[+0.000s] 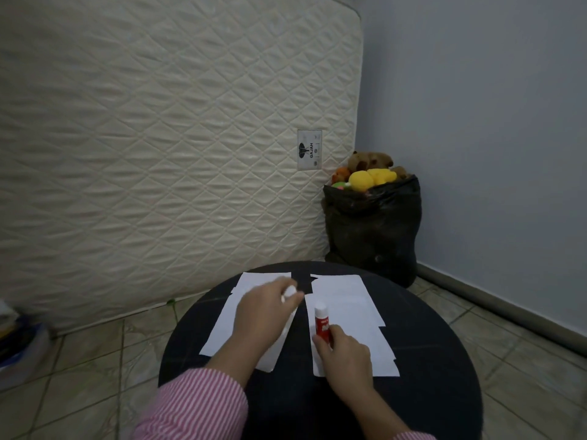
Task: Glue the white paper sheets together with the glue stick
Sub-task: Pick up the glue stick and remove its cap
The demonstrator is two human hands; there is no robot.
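Two white paper sheets lie side by side on a round black table [428, 392]: the left sheet [228, 322] and the right sheet [349, 315]. My right hand [344, 357] grips a red glue stick [322, 322] with a white tip, held over the right sheet's left edge. My left hand [263, 315] hovers over the left sheet and pinches a small white cap [289, 291] between its fingertips. Both arms wear red-and-white striped sleeves.
A quilted cream mattress [158, 138] leans upright behind the table. A black bag [371, 230] full of plush toys stands in the corner by the pale blue wall. The floor is tiled. Some stacked items [16, 331] sit at the far left.
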